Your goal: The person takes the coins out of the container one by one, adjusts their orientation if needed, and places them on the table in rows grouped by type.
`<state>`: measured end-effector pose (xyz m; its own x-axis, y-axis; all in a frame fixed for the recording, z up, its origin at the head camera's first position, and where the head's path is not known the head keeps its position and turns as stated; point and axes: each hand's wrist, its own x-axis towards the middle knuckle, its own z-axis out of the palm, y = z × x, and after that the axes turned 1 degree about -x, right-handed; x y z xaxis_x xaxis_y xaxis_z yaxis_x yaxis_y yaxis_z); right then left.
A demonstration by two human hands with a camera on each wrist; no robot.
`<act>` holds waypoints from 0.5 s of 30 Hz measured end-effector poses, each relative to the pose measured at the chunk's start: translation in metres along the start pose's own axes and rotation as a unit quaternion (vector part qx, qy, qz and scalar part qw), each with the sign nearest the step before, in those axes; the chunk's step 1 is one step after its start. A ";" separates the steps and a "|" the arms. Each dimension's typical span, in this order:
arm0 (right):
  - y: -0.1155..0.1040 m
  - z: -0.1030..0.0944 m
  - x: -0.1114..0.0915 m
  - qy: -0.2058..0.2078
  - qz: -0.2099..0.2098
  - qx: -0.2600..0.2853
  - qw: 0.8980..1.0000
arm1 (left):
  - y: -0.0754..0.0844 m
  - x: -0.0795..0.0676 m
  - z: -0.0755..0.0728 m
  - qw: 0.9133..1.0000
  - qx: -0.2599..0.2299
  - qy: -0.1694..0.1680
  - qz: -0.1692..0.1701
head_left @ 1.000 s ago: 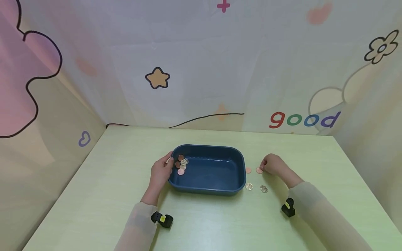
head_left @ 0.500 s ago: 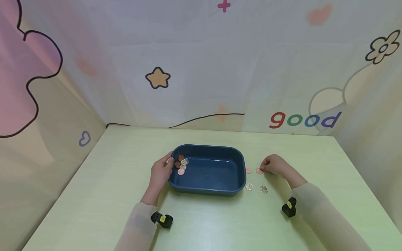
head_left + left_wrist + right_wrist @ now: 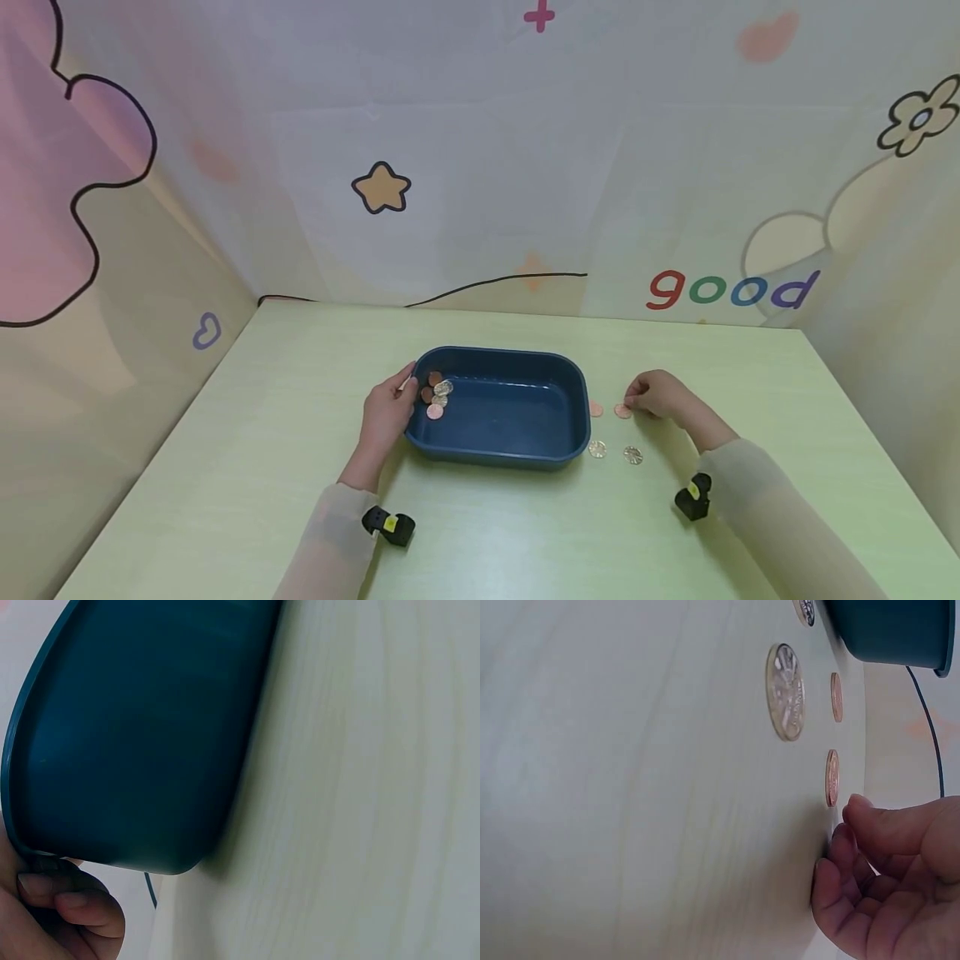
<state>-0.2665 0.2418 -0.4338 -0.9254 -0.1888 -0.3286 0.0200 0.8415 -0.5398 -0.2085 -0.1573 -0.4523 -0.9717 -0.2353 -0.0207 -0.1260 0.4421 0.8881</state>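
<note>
A dark blue rectangular tub (image 3: pixel 510 417) stands mid-table, and several copper-coloured and pale shiny coins (image 3: pixel 435 412) lie along the left end inside it. My left hand (image 3: pixel 386 414) grips the tub's left end by the rim; in the left wrist view the curled fingers (image 3: pixel 94 911) are under the rim. Right of the tub, my right hand (image 3: pixel 660 395) rests low over the table, fingers curled in and thumb near the index tip. Its fingertips are right at the edge of a flat copper coin (image 3: pixel 832 778); I cannot tell whether they pinch it.
Another copper coin (image 3: pixel 596 409) lies close to the tub's right side. In front of it are two silvery coins (image 3: pixel 633 455). The pale wood-grain table (image 3: pixel 480 542) meets a printed cloth backdrop (image 3: pixel 480 167) behind and at both sides.
The whole view shifts slightly as the head moves. Both hands, the tub and the coins otherwise stay in place.
</note>
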 end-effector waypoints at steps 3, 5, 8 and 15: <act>-0.001 -0.001 -0.001 -0.005 -0.002 0.001 1.000 | 0.000 -0.001 0.000 1.000 -0.001 -0.003 -0.003; -0.001 -0.002 -0.001 -0.009 -0.003 0.000 1.000 | 0.000 -0.001 0.000 1.000 -0.003 -0.005 -0.004; -0.005 -0.004 -0.002 -0.014 -0.005 0.000 1.000 | -0.001 0.000 0.000 1.000 -0.004 -0.006 -0.008; -0.020 -0.020 -0.004 -0.005 -0.031 -0.007 0.999 | 0.001 -0.001 -0.001 1.000 -0.009 -0.008 -0.013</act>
<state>-0.2705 0.2357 -0.4060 -0.9207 -0.2462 -0.3027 -0.0433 0.8354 -0.5479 -0.2079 -0.1574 -0.4513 -0.9712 -0.2326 -0.0520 -0.1486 0.4202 0.8952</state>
